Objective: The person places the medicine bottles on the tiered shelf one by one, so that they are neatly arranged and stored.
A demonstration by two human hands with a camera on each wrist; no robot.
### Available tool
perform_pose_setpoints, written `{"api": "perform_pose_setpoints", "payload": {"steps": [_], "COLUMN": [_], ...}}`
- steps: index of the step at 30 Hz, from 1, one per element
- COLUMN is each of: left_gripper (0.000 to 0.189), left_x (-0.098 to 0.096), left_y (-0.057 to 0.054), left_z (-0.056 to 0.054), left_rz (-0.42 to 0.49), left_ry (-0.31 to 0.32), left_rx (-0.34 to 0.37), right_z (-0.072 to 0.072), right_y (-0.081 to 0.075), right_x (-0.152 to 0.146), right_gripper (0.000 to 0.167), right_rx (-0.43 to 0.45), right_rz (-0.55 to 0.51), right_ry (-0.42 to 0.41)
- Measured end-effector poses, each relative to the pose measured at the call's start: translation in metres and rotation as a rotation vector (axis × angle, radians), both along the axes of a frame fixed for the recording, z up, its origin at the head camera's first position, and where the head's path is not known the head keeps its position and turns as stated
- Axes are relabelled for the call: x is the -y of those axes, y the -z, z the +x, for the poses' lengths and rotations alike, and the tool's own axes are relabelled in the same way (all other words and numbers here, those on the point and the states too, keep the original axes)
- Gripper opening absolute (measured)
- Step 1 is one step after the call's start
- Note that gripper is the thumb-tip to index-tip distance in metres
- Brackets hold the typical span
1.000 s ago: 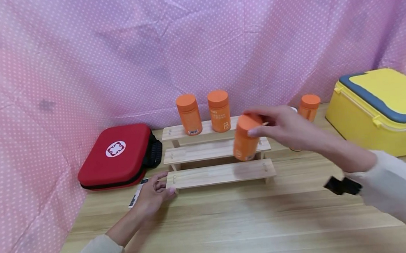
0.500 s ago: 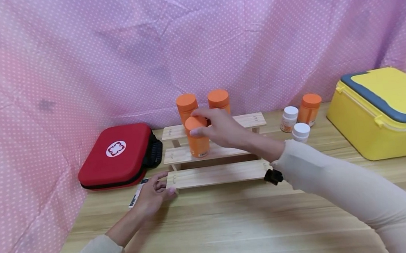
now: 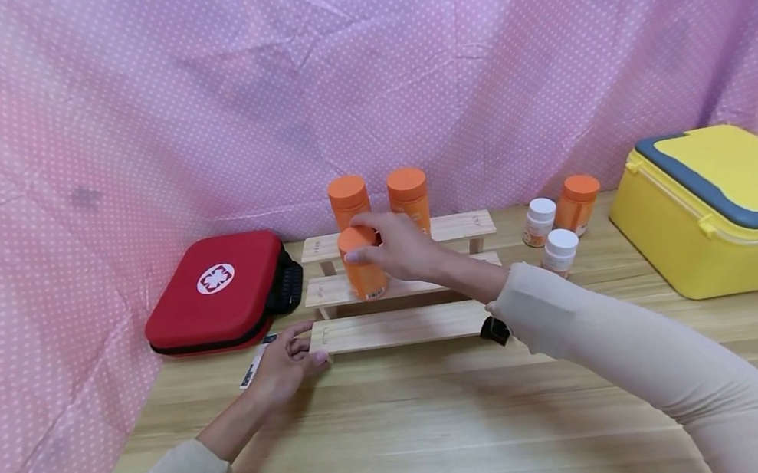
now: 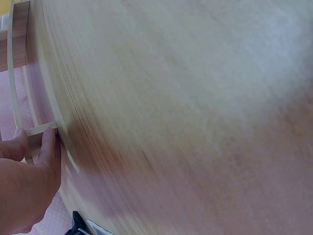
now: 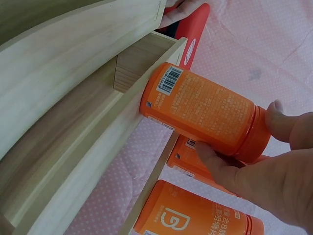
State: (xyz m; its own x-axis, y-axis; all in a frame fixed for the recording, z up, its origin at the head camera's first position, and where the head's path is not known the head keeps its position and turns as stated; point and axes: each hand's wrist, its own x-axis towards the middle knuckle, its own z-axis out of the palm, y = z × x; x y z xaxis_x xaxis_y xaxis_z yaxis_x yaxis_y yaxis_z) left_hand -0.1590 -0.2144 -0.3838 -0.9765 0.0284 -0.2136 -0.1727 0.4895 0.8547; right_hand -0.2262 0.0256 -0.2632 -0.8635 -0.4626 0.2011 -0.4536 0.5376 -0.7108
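My right hand holds an orange pill bottle by its lid and upper side. The bottle stands at the left end of the middle tier of a three-tier wooden rack. In the right wrist view the base of the bottle meets the tier's board, barcode visible. Two more orange bottles stand on the top tier, the left one partly hidden. My left hand grips the left end of the front tier; in the left wrist view its thumb and fingers pinch that end support.
A red first-aid case lies left of the rack, with a white card-like strip near my left hand. Right of the rack stand two small white-capped bottles and another orange bottle. Beyond them is a yellow box with a grey handle.
My right hand has carried the orange bottle leftward from the rack's right side, then slightly down onto the middle tier's left end. The white-capped bottles have come into view. My left hand stays put.
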Motion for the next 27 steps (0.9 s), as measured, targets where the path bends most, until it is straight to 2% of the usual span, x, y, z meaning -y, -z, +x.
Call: {"api": "perform_pose_setpoints", "payload": {"steps": [9, 17, 22, 27], "left_gripper": [0.06, 0.059, 0.059, 0.059], "left_x": [0.001, -0.001, -0.001, 0.0], "left_y": [0.0, 0.001, 0.001, 0.001], "left_z": [0.0, 0.001, 0.001, 0.001], "left_rz": [0.004, 0.104, 0.112, 0.096], "left_ry": [0.012, 0.02, 0.008, 0.011], "left_rx": [-0.014, -0.026, -0.027, -0.022], "right_z": [-0.002, 0.003, 0.012, 0.027], "right_y": [0.0, -0.002, -0.008, -0.006], "right_x": [0.002, -0.004, -0.026, -0.068], "right_gripper": [0.052, 0.059, 0.065, 0.064], "right_rx": [0.02, -0.006, -0.007, -0.01], "right_rz": [0.036, 0.003, -0.033, -0.086], "right_ry": [0.003, -0.022, -0.06, -0.082]}}
